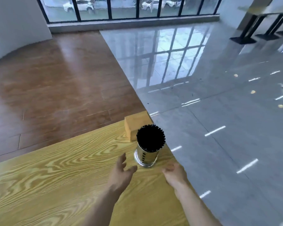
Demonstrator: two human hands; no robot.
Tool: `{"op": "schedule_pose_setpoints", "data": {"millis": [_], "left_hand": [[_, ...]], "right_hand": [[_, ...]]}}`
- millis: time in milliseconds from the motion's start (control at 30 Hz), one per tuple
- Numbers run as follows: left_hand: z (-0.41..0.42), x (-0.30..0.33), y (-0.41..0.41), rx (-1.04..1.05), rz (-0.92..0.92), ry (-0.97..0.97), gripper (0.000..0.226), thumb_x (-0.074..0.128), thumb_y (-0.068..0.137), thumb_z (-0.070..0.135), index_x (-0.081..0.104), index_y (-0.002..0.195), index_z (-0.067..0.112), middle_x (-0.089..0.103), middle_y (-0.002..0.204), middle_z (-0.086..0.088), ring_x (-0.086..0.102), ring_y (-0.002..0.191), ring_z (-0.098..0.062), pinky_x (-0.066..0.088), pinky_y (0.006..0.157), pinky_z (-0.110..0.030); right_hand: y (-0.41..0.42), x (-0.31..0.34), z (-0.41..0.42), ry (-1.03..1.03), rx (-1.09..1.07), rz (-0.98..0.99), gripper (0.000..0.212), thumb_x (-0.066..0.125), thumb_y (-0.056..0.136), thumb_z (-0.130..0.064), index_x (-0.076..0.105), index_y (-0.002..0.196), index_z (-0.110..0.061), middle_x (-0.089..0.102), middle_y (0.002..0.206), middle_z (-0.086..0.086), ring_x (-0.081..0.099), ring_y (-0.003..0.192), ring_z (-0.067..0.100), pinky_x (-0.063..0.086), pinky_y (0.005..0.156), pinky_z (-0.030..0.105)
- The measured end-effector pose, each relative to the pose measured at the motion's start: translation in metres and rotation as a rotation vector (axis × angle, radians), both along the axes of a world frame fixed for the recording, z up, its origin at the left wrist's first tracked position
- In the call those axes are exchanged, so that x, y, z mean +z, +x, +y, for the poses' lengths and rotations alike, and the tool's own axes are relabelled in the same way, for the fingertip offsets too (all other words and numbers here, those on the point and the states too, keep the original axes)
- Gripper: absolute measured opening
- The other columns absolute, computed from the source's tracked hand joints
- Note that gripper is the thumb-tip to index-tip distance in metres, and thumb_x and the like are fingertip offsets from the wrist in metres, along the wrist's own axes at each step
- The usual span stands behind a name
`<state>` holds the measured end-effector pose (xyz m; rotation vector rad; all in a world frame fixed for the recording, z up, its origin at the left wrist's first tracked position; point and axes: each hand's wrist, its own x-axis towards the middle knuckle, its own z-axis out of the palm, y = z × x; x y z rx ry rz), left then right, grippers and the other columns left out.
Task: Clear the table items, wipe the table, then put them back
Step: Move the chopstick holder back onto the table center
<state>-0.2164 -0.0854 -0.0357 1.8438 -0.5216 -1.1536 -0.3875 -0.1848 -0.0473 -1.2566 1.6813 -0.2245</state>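
A shiny metal holder [147, 156] packed with black chopsticks [150, 138] stands upright near the far right corner of the yellow wood-grain table [55, 176]. Just behind it at the corner sits a plain wooden box [134, 123]. My left hand [122, 171] hovers a little to the left of the holder's base, fingers spread, holding nothing. My right hand [174, 174] is at the table's right edge, just right of the holder, fingers loosely curled and empty. Neither hand touches the holder.
The table's right edge drops to a glossy grey tile floor [219, 111] with a few small scraps. Brown wood flooring [55, 79] lies beyond the far edge. Black table legs [252, 30] stand far right, and dark-framed windows [129, 8] line the back.
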Motion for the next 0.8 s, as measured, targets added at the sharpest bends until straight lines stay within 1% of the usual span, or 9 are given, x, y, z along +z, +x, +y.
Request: {"op": "schedule_pose_setpoints", "data": {"millis": [100, 167, 200, 233, 300, 367, 467, 600, 800], "left_hand": [[-0.042, 0.001, -0.03, -0.008, 0.005, -0.028, 0.085, 0.073, 0.088, 0.017, 0.026, 0.158, 0.025, 0.045, 0.148, 0.011, 0.044, 0.137, -0.01, 0.041, 0.098, -0.029], [-0.064, 0.003, -0.039, -0.013, 0.011, -0.045, 0.084, 0.076, 0.083, 0.008, 0.032, 0.153, 0.025, 0.05, 0.129, 0.019, 0.046, 0.129, -0.007, 0.043, 0.094, -0.024], [-0.07, 0.004, -0.043, -0.018, 0.02, -0.046, 0.081, 0.076, 0.082, 0.003, 0.036, 0.148, 0.026, 0.052, 0.121, 0.024, 0.047, 0.127, -0.007, 0.046, 0.087, -0.018], [-0.076, 0.004, -0.047, -0.021, 0.033, -0.043, 0.078, 0.075, 0.08, -0.001, 0.039, 0.142, 0.028, 0.052, 0.116, 0.029, 0.049, 0.125, -0.008, 0.048, 0.078, -0.011], [-0.081, 0.002, -0.055, -0.018, 0.05, -0.045, 0.075, 0.075, 0.078, -0.006, 0.041, 0.133, 0.032, 0.052, 0.114, 0.031, 0.053, 0.123, -0.009, 0.051, 0.067, -0.009], [-0.08, 0.001, -0.054, -0.005, 0.048, -0.05, 0.075, 0.075, 0.076, -0.006, 0.043, 0.135, 0.03, 0.054, 0.118, 0.029, 0.056, 0.122, -0.009, 0.052, 0.068, -0.011], [-0.066, 0.0, -0.037, 0.058, 0.019, -0.057, 0.072, 0.07, 0.078, -0.005, 0.047, 0.137, 0.027, 0.057, 0.126, 0.024, 0.06, 0.115, -0.003, 0.053, 0.067, -0.01], [-0.036, 0.001, -0.012, 0.109, -0.027, -0.047, 0.066, 0.065, 0.081, -0.003, 0.051, 0.135, 0.03, 0.059, 0.134, 0.021, 0.06, 0.114, 0.003, 0.05, 0.067, -0.012], [0.02, 0.004, 0.061, 0.3, -0.034, -0.086, 0.067, 0.06, 0.081, -0.009, 0.053, 0.137, 0.026, 0.062, 0.131, 0.02, 0.062, 0.119, -0.003, 0.051, 0.063, -0.007]], "right_hand": [[-0.012, -0.002, -0.038, 0.015, 0.102, -0.052, 0.067, 0.081, 0.078, -0.019, 0.053, 0.138, -0.026, 0.068, 0.122, -0.002, 0.066, 0.112, 0.019, 0.053, 0.101, 0.04], [-0.009, -0.009, -0.056, -0.004, 0.162, -0.121, 0.085, 0.088, 0.07, -0.022, 0.047, 0.144, -0.033, 0.064, 0.133, -0.008, 0.064, 0.119, 0.014, 0.052, 0.105, 0.041], [-0.007, -0.013, -0.06, -0.019, 0.174, -0.159, 0.087, 0.089, 0.068, -0.021, 0.048, 0.143, -0.035, 0.063, 0.134, -0.011, 0.064, 0.12, 0.012, 0.052, 0.105, 0.041], [-0.006, -0.014, -0.064, -0.03, 0.174, -0.181, 0.084, 0.089, 0.068, -0.018, 0.05, 0.141, -0.033, 0.063, 0.132, -0.013, 0.064, 0.119, 0.01, 0.051, 0.105, 0.041], [-0.006, -0.009, -0.065, -0.059, 0.155, -0.193, 0.07, 0.085, 0.072, -0.008, 0.057, 0.133, -0.028, 0.067, 0.125, -0.012, 0.064, 0.114, 0.007, 0.053, 0.103, 0.039], [-0.003, -0.006, -0.064, -0.103, 0.128, -0.181, 0.057, 0.081, 0.074, -0.003, 0.06, 0.12, -0.028, 0.07, 0.116, -0.011, 0.068, 0.105, 0.008, 0.056, 0.097, 0.036], [0.017, -0.002, -0.053, -0.132, 0.181, -0.163, 0.05, 0.08, 0.075, -0.002, 0.06, 0.109, -0.034, 0.072, 0.106, -0.012, 0.07, 0.098, 0.008, 0.056, 0.09, 0.031], [0.048, 0.0, -0.033, -0.148, 0.238, -0.144, 0.047, 0.078, 0.075, -0.005, 0.059, 0.097, -0.042, 0.074, 0.1, -0.012, 0.072, 0.096, 0.011, 0.058, 0.091, 0.039], [0.139, 0.01, 0.006, -0.126, 0.414, -0.21, 0.054, 0.074, 0.076, 0.001, 0.061, 0.123, -0.022, 0.072, 0.114, -0.007, 0.07, 0.104, 0.011, 0.055, 0.098, 0.032]]}}
